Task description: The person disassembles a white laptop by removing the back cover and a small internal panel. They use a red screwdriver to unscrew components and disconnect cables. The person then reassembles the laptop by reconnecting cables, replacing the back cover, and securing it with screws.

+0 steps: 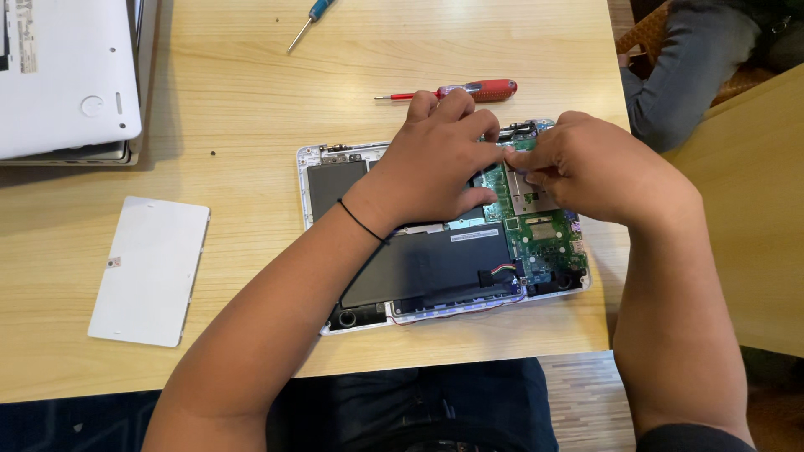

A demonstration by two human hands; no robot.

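Note:
An opened white laptop base (311,159) lies on the wooden table with its black battery (435,268) and green circuit board (548,243) exposed. My left hand (440,159) rests over the middle of the board area, fingers bent down onto it. My right hand (586,167) meets it from the right, fingertips pinched at a small silver part near the top of the board. What the fingers hold is hidden. A thin black band circles my left wrist.
A red-handled screwdriver (477,89) lies just behind the hands. A blue-handled screwdriver (310,21) sits farther back. A white cover panel (151,268) lies at left, another white laptop (67,75) at far left. A small screw (213,153) rests on the table. Another person's knee (687,67) is at upper right.

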